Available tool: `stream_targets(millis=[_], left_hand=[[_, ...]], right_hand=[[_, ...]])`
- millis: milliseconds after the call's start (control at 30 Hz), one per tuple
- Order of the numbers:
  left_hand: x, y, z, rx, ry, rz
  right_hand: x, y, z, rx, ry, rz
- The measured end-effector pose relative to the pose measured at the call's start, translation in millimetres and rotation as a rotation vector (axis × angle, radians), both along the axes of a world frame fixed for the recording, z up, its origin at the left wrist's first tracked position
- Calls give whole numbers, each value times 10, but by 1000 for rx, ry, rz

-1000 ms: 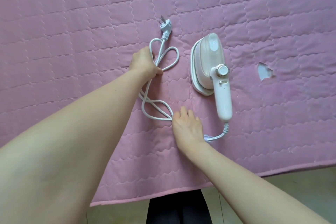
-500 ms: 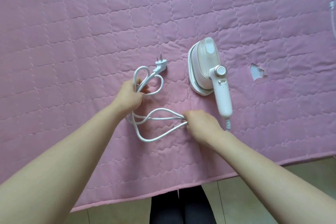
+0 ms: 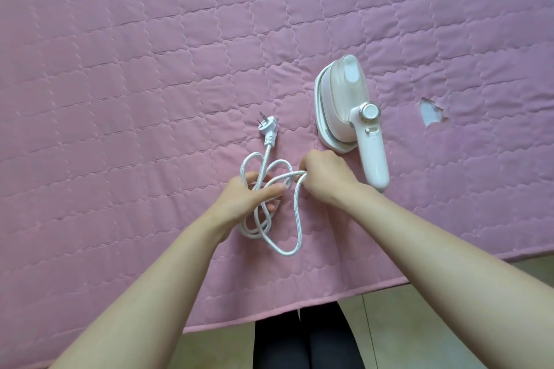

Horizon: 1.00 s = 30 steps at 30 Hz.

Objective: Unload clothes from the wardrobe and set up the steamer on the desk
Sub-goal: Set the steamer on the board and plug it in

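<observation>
On a pink quilted cover [image 3: 150, 69] spread over the desk, a person's 2 bare hands work a coiled white power cord [image 3: 296, 219] near the middle of the view. At about 7 o'clock from centre, the left hand [image 3: 248, 198] grasps several loops of the cord, its fingers curled through the strands. Just beside it, at about 5 o'clock from centre, the right hand [image 3: 326, 177] pinches the cord where the loops bunch together, knuckles up and fingers curled under. Loose loops trail toward the near edge of the cover below both hands. At 12 o'clock from the left hand, the cord's white plug [image 3: 267, 128] lies flat on the cover, prongs pointing away from the person. At 1 o'clock from the right hand, the white and pale pink handheld steamer [image 3: 347, 108] lies on the cover, its head away from the person, its handle toward them and a round dial where head meets handle. At 3 o'clock from the steamer, well apart, a small tear [image 3: 430, 112] shows in the cover. Beyond the cover's near edge, at 6 o'clock, pale floor tiles [image 3: 419, 323] and the person's dark-clad legs [image 3: 305, 338] are visible.
</observation>
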State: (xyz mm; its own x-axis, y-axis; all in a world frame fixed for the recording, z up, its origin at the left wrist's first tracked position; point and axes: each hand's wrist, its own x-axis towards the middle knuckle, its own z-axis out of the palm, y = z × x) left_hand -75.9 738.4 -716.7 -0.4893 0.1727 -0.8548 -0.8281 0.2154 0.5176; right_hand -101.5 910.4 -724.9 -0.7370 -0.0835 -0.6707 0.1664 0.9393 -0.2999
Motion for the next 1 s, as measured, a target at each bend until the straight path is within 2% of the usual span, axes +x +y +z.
stream_targets(millis=[333, 500, 633, 767, 867, 1000], left_hand=[[-59, 61, -80, -165, 106, -116], [-109, 160, -164, -287, 173, 124], [-169, 317, -164, -290, 175, 239], [-306, 519, -136, -230, 165, 382], [-410, 661, -112, -191, 160, 415], [-531, 828, -123, -230, 159, 431]], right_hand=[[63, 69, 2, 9, -8, -36], [161, 122, 179, 47, 49, 67], [194, 196, 447, 39, 238, 166], [188, 370, 623, -47, 423, 47], [161, 500, 657, -79, 516, -81], [160, 596, 657, -65, 623, -221]])
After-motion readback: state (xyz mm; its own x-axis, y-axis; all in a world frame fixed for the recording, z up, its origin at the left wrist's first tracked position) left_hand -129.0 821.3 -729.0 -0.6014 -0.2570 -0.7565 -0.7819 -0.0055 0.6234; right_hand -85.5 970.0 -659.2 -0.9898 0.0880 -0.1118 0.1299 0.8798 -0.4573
